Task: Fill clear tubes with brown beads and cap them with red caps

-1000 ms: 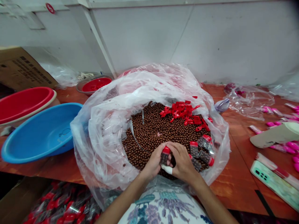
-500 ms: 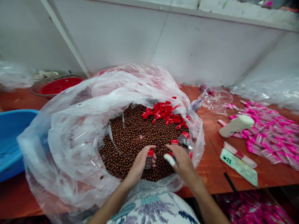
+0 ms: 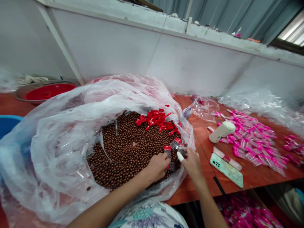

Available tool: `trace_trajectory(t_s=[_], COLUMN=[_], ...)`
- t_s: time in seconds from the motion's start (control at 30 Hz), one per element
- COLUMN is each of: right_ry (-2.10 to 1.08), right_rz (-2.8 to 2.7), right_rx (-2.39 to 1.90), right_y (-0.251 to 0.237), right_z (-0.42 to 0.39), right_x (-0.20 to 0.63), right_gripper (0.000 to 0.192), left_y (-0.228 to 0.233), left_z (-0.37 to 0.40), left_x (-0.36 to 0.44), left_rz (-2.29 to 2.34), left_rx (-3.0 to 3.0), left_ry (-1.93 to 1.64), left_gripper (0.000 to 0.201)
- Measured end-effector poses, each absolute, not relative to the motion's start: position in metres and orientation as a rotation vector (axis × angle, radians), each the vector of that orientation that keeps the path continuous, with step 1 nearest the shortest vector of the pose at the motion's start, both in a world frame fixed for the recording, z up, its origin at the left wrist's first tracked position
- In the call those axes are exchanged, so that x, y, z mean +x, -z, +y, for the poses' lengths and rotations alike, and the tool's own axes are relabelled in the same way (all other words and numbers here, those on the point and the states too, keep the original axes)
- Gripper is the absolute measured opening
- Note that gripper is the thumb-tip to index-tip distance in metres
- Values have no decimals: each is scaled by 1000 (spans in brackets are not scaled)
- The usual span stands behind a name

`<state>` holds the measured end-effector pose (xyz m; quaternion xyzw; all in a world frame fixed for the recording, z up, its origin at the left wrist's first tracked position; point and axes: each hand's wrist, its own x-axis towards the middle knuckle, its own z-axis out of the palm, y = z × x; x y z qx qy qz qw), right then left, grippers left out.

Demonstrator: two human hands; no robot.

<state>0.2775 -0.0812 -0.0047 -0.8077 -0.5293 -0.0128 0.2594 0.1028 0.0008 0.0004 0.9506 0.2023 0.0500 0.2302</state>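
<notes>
A big clear plastic bag (image 3: 71, 126) lies open on the red-brown table, filled with small brown balls (image 3: 125, 148). A heap of red caps (image 3: 156, 119) sits on the balls at the far side. My left hand (image 3: 155, 167) rests on the balls and grips a small clear tube with a red cap (image 3: 168, 152). My right hand (image 3: 192, 163), one finger wrapped in white tape, reaches among several filled red-capped tubes (image 3: 177, 143) at the bag's right edge; whether it grips one I cannot tell.
A red basin (image 3: 45, 91) stands at the back left and a blue basin (image 3: 7, 125) at the left edge. To the right lie a mint-green phone (image 3: 226, 169), a white bottle (image 3: 222, 131), and several pink-capped tubes (image 3: 251, 139). Clear plastic is piled at the far right.
My view has swung right. My left hand has kept the red-capped tube while moving toward the bag's right edge. My right hand has shifted onto the pile of filled tubes.
</notes>
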Motion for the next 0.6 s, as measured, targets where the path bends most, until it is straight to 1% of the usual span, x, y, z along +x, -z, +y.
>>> trace_trajectory(t_s=[0.1,0.2,0.33,0.47,0.6], right_ry=[-27,-38,-91,-159,-221], right_rz=[-1234,-1187,-1149,-1110,-1078], right_rx=[-2223,-2235,-2291,-2358,-2388], right_y=[1,4,10,13,14], right_z=[-66,-47,-26,-18,-17], right_x=[288,294,292,285,285], right_gripper=[26,28,34,43,52], left_y=[-3,-6,-7,-4,0], left_z=[5,13,22,17,10], left_x=[101,100,111,129,143], left_rz=[693,882,1036,1114,1218], left_rx=[2590,2456,2250,2271,2319], left_ry=[-212,-342,-460,-422,-291], left_gripper=[21,12,15,16,36])
